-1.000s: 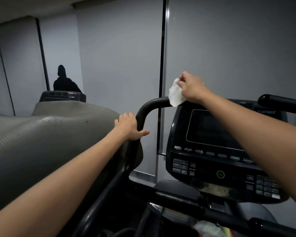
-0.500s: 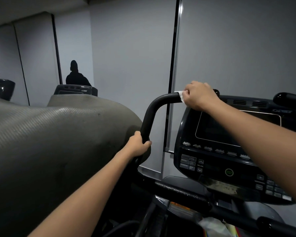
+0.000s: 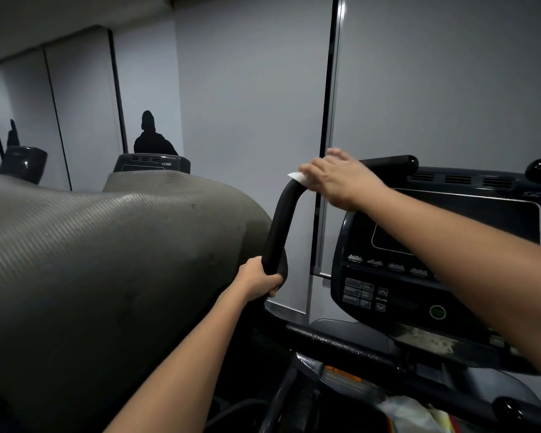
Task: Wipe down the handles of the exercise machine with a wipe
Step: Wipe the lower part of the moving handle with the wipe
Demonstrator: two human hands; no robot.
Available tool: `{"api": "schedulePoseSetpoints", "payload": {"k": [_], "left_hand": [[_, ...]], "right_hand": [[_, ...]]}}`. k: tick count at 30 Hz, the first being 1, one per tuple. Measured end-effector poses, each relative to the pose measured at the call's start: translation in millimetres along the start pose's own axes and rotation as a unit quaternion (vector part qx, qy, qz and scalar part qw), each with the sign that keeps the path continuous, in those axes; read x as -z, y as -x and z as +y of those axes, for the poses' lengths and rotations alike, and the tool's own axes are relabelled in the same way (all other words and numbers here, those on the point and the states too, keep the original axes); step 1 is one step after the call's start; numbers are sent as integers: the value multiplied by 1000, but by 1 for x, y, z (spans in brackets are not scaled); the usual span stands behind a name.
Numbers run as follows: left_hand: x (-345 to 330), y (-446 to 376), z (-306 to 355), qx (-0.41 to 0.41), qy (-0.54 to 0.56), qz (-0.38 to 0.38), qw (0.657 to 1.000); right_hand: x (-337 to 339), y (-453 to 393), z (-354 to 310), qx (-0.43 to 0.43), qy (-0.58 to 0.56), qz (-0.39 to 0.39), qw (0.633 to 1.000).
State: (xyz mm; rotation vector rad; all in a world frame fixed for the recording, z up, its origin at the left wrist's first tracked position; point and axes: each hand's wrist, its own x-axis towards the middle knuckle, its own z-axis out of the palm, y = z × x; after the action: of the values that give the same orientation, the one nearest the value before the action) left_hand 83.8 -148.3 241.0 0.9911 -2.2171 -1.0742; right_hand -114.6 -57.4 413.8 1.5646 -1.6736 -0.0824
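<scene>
- Pressing a white wipe (image 3: 295, 176) against the top bend of the black handle (image 3: 281, 220), the right hand (image 3: 341, 179) lies over the bar with its fingers loosely spread and blurred; only a corner of the wipe shows past the fingertips.
- The right forearm reaches in from the lower right, crossing in front of the console (image 3: 419, 276).
- The left hand (image 3: 258, 281) is wrapped tight around the lower, upright stretch of the same handle, arm extended from the bottom edge.
- On the console, the word "INCLINE" can be read between an up and a down arrow key; a round green button (image 3: 437, 312) sits to their right. Other key labels are too small to read.
- A grey ribbed mat (image 3: 91, 260) is draped just left of the handle.
- Further machines (image 3: 152, 162) stand against the grey wall behind; the logo on the nearest is unreadable.
</scene>
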Motion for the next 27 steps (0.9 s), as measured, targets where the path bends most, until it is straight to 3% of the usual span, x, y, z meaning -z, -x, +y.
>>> {"api": "schedulePoseSetpoints", "payload": {"k": [3, 6, 10, 17, 20, 24, 27], "left_hand": [[0, 3, -8, 22, -23, -35, 999], [-1, 1, -11, 11, -59, -22, 998], [-4, -6, -14, 11, -47, -19, 999], [-6, -8, -16, 7, -47, -3, 999], [-7, -6, -16, 8, -60, 5, 998], [-6, -6, -15, 1, -63, 4, 998], [-6, -4, -14, -2, -59, 3, 998]], "right_hand": [[6, 15, 24, -46, 10, -17, 999], [8, 19, 31, -68, 53, -29, 996], [7, 1, 11, -37, 136, -81, 987], [1, -28, -34, 72, 170, -48, 982], [4, -28, -34, 94, 133, -52, 985], [21, -11, 3, -54, 14, -77, 995], [27, 18, 25, -131, 29, -82, 988]]}}
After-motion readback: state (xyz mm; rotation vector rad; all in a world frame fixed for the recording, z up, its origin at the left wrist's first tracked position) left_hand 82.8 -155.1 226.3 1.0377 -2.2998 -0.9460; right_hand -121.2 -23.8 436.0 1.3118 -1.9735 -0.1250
